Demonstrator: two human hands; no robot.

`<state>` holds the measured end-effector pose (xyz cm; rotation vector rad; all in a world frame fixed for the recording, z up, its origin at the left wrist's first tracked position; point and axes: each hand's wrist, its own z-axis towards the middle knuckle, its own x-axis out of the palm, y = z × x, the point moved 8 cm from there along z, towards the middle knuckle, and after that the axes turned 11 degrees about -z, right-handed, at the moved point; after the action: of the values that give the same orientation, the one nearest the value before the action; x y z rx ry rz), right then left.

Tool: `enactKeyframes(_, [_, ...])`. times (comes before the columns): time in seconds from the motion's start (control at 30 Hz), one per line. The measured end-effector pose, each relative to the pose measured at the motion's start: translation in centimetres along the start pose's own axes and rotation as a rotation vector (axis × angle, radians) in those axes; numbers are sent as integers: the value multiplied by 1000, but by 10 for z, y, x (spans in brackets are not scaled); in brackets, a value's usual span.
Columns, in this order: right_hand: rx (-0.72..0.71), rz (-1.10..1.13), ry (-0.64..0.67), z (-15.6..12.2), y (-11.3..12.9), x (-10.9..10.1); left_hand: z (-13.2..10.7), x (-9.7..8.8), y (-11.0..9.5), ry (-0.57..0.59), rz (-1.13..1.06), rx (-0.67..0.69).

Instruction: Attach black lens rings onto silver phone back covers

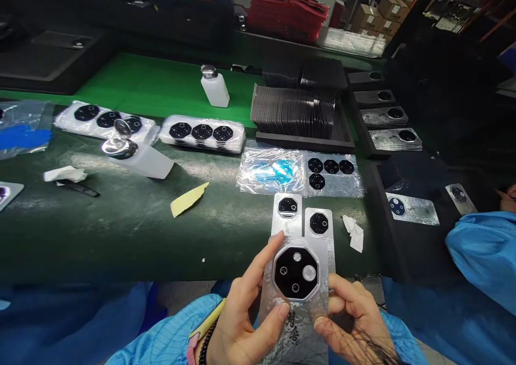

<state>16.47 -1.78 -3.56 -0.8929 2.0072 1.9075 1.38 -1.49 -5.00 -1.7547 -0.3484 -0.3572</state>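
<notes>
A silvery phone back cover (298, 316) with a black octagonal camera plate (296, 272) is held up between both hands, close to the camera. My left hand (245, 311) grips its left side, the thumb lying on the face below the plate and the index finger along the upper edge. My right hand (355, 316) pinches the right edge between thumb and fingers. Just beyond, on the green table (226, 225), lie two similar covers, a left one (287, 209) and a right one (320, 224); the held cover partly hides both.
Plastic sheets with black camera plates (331, 166) lie beyond the covers. A black rack (306, 139) holds many thin panels. White pump bottles stand at left (149, 160) and farther back (216, 88). At right, a co-worker's blue sleeve (484, 252) rests beside a tray of covers (415, 209).
</notes>
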Motion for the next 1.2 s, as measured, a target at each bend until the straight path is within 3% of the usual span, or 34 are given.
enactKeyframes(0.43, [24,259,80,9,-1,6,-8,-3,1,-22,191,129])
enactKeyframes(0.9, [111,410,186,7,-9,19,-5,-4,9,11,120,-38])
enactKeyframes(1.2, [208,302,228,-4,-28,25,-2,3,11,66,-34,-92])
